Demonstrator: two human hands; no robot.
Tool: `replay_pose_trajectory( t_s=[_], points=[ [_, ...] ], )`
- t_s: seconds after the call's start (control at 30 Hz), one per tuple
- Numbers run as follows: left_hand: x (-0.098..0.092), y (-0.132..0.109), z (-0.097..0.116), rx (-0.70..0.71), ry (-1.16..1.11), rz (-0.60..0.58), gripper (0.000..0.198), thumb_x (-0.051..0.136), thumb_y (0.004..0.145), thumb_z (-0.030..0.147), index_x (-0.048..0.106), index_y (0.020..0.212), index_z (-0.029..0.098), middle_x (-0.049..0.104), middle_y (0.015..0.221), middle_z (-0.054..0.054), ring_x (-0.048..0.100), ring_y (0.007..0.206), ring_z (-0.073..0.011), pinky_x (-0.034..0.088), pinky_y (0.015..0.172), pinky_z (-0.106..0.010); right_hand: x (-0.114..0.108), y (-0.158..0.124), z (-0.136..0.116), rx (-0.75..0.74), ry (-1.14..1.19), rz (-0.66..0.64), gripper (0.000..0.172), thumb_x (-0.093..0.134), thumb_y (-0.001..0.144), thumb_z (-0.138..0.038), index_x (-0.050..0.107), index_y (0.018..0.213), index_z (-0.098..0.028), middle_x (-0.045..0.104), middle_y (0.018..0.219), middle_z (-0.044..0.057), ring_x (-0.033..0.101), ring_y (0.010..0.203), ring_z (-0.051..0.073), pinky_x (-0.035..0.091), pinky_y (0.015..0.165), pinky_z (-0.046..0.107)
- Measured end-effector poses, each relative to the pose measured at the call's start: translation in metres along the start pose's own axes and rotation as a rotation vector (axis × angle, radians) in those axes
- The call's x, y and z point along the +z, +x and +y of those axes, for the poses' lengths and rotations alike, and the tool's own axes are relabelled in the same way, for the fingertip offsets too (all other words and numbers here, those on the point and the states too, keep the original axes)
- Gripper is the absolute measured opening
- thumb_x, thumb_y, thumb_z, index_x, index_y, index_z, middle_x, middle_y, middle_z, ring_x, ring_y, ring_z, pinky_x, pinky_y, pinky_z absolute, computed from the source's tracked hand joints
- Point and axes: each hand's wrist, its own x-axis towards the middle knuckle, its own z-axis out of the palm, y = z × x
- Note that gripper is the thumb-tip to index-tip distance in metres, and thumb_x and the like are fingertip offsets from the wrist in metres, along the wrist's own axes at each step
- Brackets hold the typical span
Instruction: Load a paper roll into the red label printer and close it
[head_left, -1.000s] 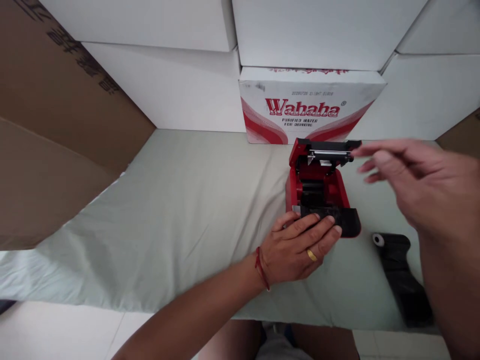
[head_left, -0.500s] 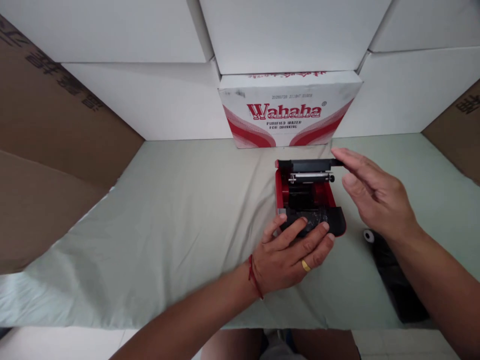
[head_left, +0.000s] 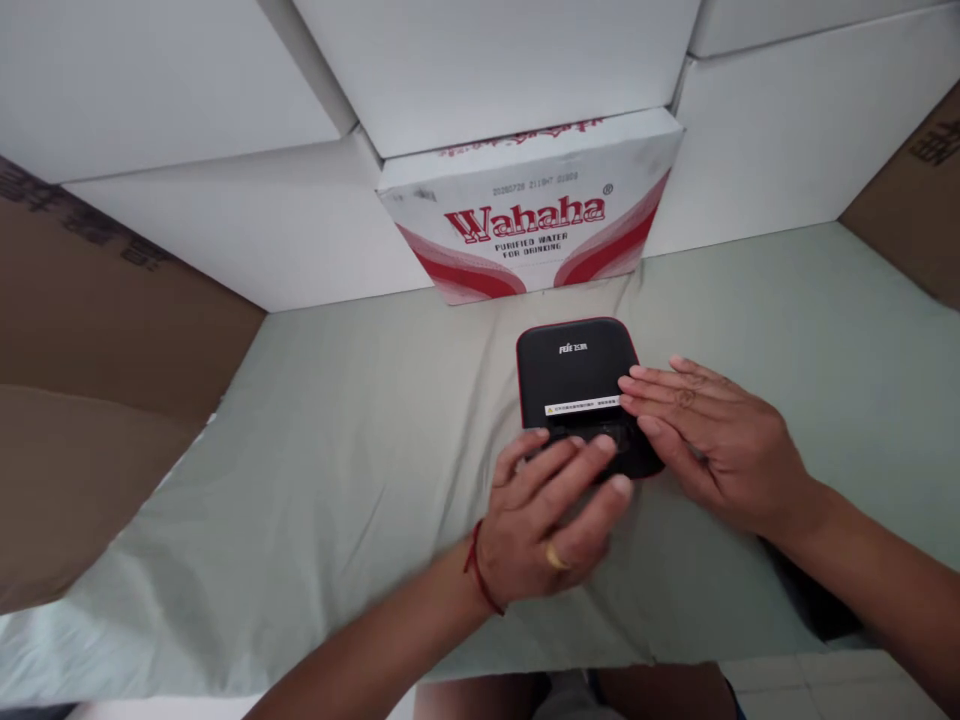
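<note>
Black device (head_left: 577, 370), front partly hidden by spread left hand (head_left: 551, 515); right hand (head_left: 724, 450), outstretched, touches it.

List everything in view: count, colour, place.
Device: one, black, red-edged, right of centre
Label strip: one, white, on the device's top
Wahaha carton: one, white and red, behind the device
Boxes: five showing, white, stacked at back
Cardboard: count unclear, brown, both sides
Cloth: one, pale green, beneath the device
Dark item: one, black, mostly hidden, lower right
Floor: one, pale, bottom edge
Left hand: one, gold ring, red bracelet, over device's front
Right hand: one, over device's right edge
Legs: two, bottom centre
</note>
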Motion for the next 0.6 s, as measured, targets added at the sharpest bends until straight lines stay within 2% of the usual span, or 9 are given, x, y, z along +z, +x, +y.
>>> replay_pose_trajectory(
  t_s=[0.03, 0.1, 0.17, 0.23, 0.33, 0.4, 0.5, 0.6],
  points=[
    [-0.005, 0.002, -0.006, -0.036, -0.021, 0.005, 0.041, 0.061, 0.105, 0.024, 0.064, 0.146, 0.019, 0.083, 0.137, -0.014, 0.070, 0.135, -0.0240, 0.042, 0.130, -0.046, 0.001, 0.001, -0.001, 0.006, -0.004, 0.012, 0.027, 0.066, 0.104, -0.011, 0.082, 0.126, -0.016, 0.086, 0.129, 0.012, 0.081, 0.126, 0.023, 0.057, 0.125, 0.044],
    [-0.014, 0.006, -0.019, -0.225, -0.099, -0.018, 0.053, 0.061, 0.107, 0.030, 0.053, 0.159, 0.023, 0.081, 0.142, -0.012, 0.072, 0.136, -0.0232, 0.040, 0.131, -0.045, 0.002, 0.002, -0.002, 0.016, -0.015, 0.039, 0.027, 0.065, 0.105, -0.011, 0.082, 0.124, -0.017, 0.086, 0.128, 0.012, 0.082, 0.125, 0.024, 0.059, 0.123, 0.045],
    [-0.019, 0.007, -0.032, -0.391, -0.216, -0.031, 0.049, 0.053, 0.113, 0.031, 0.049, 0.162, 0.028, 0.083, 0.138, -0.008, 0.076, 0.133, -0.0222, 0.033, 0.135, -0.048, 0.003, 0.001, -0.003, 0.030, -0.016, 0.055, 0.027, 0.065, 0.105, -0.011, 0.083, 0.124, -0.017, 0.087, 0.128, 0.012, 0.082, 0.124, 0.024, 0.059, 0.123, 0.045],
    [-0.018, 0.004, -0.042, -0.482, -0.299, -0.039, 0.041, 0.046, 0.118, 0.033, 0.054, 0.158, 0.030, 0.085, 0.134, -0.005, 0.078, 0.130, -0.0212, 0.029, 0.137, -0.050, 0.005, 0.001, -0.003, 0.041, -0.003, 0.060, 0.027, 0.065, 0.105, -0.011, 0.084, 0.123, -0.018, 0.087, 0.127, 0.011, 0.082, 0.124, 0.024, 0.059, 0.123, 0.045],
    [-0.010, -0.006, -0.050, -0.463, -0.338, -0.007, 0.034, 0.045, 0.118, 0.032, 0.063, 0.147, 0.030, 0.086, 0.130, -0.005, 0.077, 0.131, -0.0222, 0.045, 0.125, -0.050, 0.005, 0.001, -0.003, 0.044, 0.016, 0.064, 0.026, 0.065, 0.105, -0.012, 0.084, 0.121, -0.018, 0.087, 0.126, 0.010, 0.082, 0.123, 0.023, 0.060, 0.122, 0.044],
    [-0.005, -0.011, -0.051, -0.462, -0.346, 0.092, 0.032, 0.044, 0.118, 0.030, 0.067, 0.140, 0.030, 0.087, 0.122, -0.005, 0.075, 0.131, -0.0223, 0.053, 0.114, -0.046, 0.006, 0.002, -0.003, 0.047, 0.029, 0.072, 0.026, 0.065, 0.105, -0.012, 0.084, 0.121, -0.018, 0.087, 0.125, 0.010, 0.083, 0.123, 0.024, 0.061, 0.121, 0.044],
    [-0.003, -0.010, -0.049, -0.433, -0.339, 0.057, 0.029, 0.053, 0.114, 0.031, 0.068, 0.138, 0.028, 0.085, 0.122, -0.007, 0.075, 0.123, -0.0241, 0.056, 0.107, -0.045, 0.009, 0.002, -0.002, 0.088, 0.079, 0.098, 0.027, 0.064, 0.106, -0.014, 0.084, 0.121, -0.023, 0.088, 0.123, 0.007, 0.084, 0.120, 0.024, 0.063, 0.118, 0.047],
    [-0.004, -0.004, -0.053, -0.450, -0.436, 0.013, 0.039, 0.067, 0.105, 0.033, 0.065, 0.144, 0.027, 0.083, 0.120, -0.007, 0.074, 0.114, -0.0244, 0.054, 0.105, -0.044, 0.013, 0.000, -0.001, 0.128, 0.177, 0.121, 0.029, 0.060, 0.108, -0.018, 0.083, 0.123, -0.028, 0.089, 0.122, 0.006, 0.083, 0.120, 0.025, 0.064, 0.114, 0.051]
  ],
)
